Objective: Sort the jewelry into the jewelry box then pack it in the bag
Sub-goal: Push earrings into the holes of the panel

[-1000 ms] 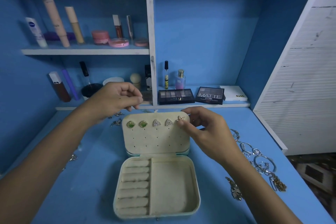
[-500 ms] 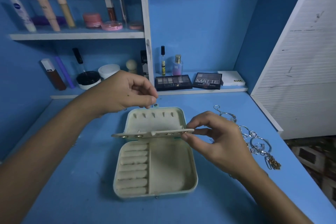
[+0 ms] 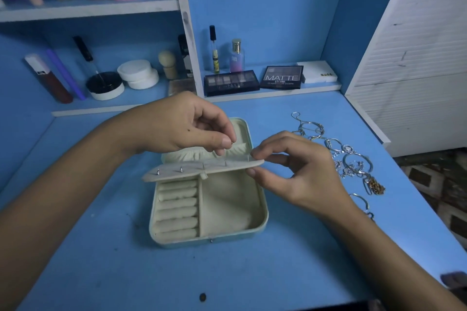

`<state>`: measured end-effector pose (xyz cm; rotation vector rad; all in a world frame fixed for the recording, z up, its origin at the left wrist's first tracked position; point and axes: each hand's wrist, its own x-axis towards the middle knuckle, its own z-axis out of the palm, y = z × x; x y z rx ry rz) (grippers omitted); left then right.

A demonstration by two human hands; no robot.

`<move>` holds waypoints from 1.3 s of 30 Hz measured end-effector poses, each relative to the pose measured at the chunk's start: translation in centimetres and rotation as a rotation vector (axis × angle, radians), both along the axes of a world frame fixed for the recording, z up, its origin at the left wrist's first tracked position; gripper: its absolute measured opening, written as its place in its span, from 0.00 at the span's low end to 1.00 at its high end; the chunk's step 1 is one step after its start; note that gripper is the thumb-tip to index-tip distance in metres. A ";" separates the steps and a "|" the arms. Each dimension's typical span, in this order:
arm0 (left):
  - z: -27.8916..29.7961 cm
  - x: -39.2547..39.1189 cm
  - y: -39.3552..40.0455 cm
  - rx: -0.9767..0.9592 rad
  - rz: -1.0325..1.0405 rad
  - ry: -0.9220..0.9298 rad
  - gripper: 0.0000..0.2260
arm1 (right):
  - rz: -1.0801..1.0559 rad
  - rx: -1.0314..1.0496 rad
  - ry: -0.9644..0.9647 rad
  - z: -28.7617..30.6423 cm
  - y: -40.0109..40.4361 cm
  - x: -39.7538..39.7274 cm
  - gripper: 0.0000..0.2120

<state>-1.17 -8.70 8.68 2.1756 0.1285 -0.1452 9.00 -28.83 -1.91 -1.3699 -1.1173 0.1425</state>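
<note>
The jewelry box (image 3: 209,212) is lying open near the middle of the worktop (image 3: 265,272), its long axis running from the near edge to the far edge. One earring panel (image 3: 202,168) is lying almost flat across it, two posts showing. The right hand (image 3: 293,171) is pinching the panel's right end. The left hand (image 3: 182,126) is pinching one tiny earring back (image 3: 231,142). Silver jewelry (image 3: 346,156) is lying toward the right edge.

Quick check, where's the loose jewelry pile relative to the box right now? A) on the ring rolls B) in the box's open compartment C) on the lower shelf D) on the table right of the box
D: the jewelry pile lies on the table right of the box, beyond the right hand; the box's open compartment holds nothing visible.
</note>
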 end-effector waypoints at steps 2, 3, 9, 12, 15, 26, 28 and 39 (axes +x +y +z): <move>-0.1 0.1 -0.2 0.016 -0.029 0.015 0.09 | -0.002 -0.011 0.004 -0.1 0.1 0.0 0.08; -0.2 0.2 -0.2 0.019 -0.039 0.020 0.08 | -0.004 -0.016 0.002 -0.2 0.1 0.1 0.08; -0.4 0.3 -0.3 0.027 -0.079 0.044 0.06 | -0.002 -0.038 0.015 -0.6 0.2 0.1 0.08; -0.6 0.5 -0.5 0.044 -0.102 0.056 0.07 | 0.004 -0.046 0.030 -0.7 0.3 0.1 0.08; -0.5 0.6 -0.8 0.042 -0.128 0.069 0.08 | 0.004 -0.059 0.023 -0.6 0.3 0.1 0.08; -0.8 1.1 -1.1 0.103 -0.200 0.077 0.05 | 0.012 -0.065 0.039 -0.5 0.2 0.1 0.09; -0.7 1.1 -1.1 0.116 -0.210 0.080 0.05 | 0.013 -0.066 0.037 -0.4 0.2 0.2 0.09; -0.6 1.1 -1.5 0.117 -0.237 0.113 0.07 | 0.016 -0.082 0.018 -0.3 0.1 0.2 0.08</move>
